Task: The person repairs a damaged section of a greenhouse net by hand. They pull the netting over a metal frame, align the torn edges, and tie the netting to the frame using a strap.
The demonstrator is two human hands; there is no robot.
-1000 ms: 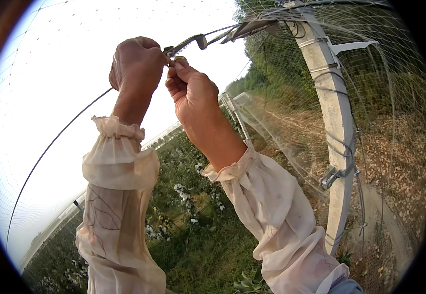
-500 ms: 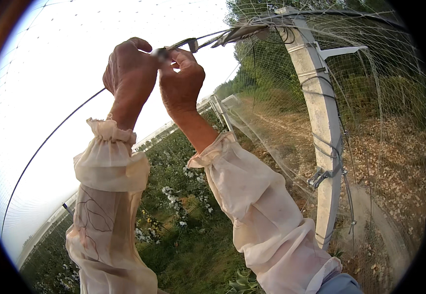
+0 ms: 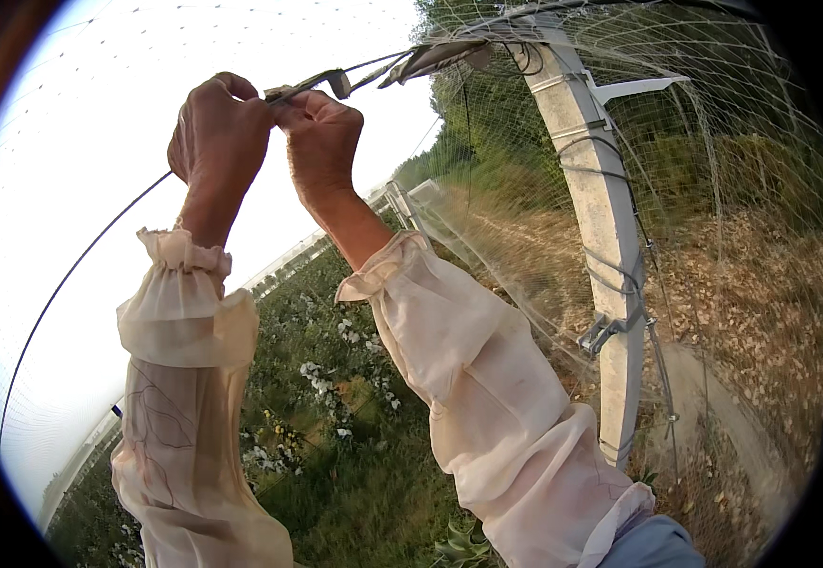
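Both arms reach up to a dark cable [image 3: 80, 251] that runs from the lower left, behind my hands, up toward a concrete post. My left hand [image 3: 224, 142] is closed at the cable, its fingertips pinched together. Beside it my right hand [image 3: 324, 137] pinches a dark strip lying along the cable; the thumb and index finger almost meet those of the left. A short folded flap of strip [image 3: 338, 83] sticks out just past the right fingers. Farther along hangs a bunched grey-brown piece of cloth or film [image 3: 435, 59]. Exactly what the left fingertips hold is hidden.
The concrete post [image 3: 586, 199] stands on the right, wrapped with wires and carrying a metal clamp [image 3: 610, 331] and a white bracket [image 3: 634, 88]. Fine netting [image 3: 752, 180] spreads overhead and down the right side. Bushes with white tufts [image 3: 321, 379] grow below.
The view has shifted, so the post, cable and both arms sit farther left and the cable's upper end higher. Both hands stay pinched at the same part of the cable, the right thumb now closer in.
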